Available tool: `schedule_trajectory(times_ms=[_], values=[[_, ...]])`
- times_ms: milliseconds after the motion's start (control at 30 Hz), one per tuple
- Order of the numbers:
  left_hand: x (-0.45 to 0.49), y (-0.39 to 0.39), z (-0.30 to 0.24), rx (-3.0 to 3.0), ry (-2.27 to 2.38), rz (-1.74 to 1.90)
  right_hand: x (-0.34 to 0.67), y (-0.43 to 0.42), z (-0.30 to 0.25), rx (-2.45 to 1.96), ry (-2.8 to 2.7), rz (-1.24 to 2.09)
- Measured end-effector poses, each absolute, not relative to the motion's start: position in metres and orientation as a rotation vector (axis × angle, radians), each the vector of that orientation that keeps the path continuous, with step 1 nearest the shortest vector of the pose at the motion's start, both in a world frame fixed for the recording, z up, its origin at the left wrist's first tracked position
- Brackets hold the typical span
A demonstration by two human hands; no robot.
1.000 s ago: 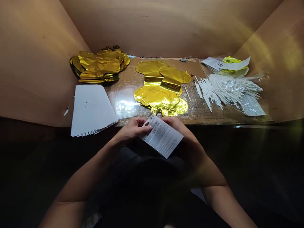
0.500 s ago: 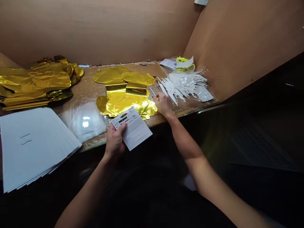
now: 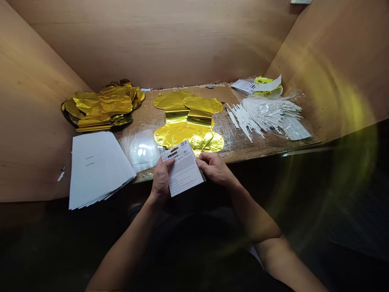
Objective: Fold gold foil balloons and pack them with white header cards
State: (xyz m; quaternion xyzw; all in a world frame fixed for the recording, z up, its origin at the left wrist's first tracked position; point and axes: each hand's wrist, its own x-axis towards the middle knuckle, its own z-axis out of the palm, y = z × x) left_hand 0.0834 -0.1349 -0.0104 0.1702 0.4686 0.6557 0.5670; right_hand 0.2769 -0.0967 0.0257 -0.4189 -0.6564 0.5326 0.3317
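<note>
A white printed card (image 3: 183,169) with small text and a barcode sits between both my hands, just in front of the wooden table's near edge. My left hand (image 3: 161,180) grips its left side, thumb on top. My right hand (image 3: 214,167) is closed on the card's right edge; whether it also holds a straw I cannot tell. Just beyond the card a flat gold foil balloon (image 3: 187,121) lies on the table.
A stack of white cards (image 3: 97,164) overhangs the table at left, with clear plastic bags (image 3: 140,147) beside it. A heap of gold foil balloons (image 3: 101,104) lies at the back left. White straws (image 3: 264,115) and a packet (image 3: 258,85) lie right. Wooden walls (image 3: 319,61) enclose the table.
My right hand, which had reached out to the white straws half a second ago, has come back to the card's right edge. The left hand has kept hold of the card throughout.
</note>
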Motion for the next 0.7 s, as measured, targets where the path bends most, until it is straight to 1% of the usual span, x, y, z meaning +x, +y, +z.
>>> schedule_trajectory(times_ms=[100,267,333,433,567,600,633,700], values=[[0.089,-0.144,-0.012,0.439,1.088,1.509,0.273,-0.1,0.011,-1.102,-1.507,1.512],[0.099,-0.164,-0.023,0.567,1.082,1.481,0.269,-0.125,-0.02,-0.971,-0.982,2.089],[0.098,-0.169,-0.027,0.706,1.135,1.465,0.268,-0.136,-0.027,-0.945,-0.895,2.173],[0.089,-0.171,-0.025,0.979,1.293,1.431,0.266,-0.144,-0.032,-0.951,-0.98,2.092],[0.042,-0.145,-0.003,1.412,1.521,1.22,0.264,-0.143,-0.029,-1.036,-1.221,1.815],[0.022,-0.132,0.004,1.478,1.648,1.151,0.264,-0.143,-0.028,-1.047,-1.25,1.78],[0.0,-0.117,0.011,1.495,1.895,1.097,0.264,-0.142,-0.027,-1.049,-1.272,1.768],[-0.046,-0.088,0.022,1.448,2.362,0.772,0.265,-0.142,-0.025,-1.038,-1.303,1.79]])
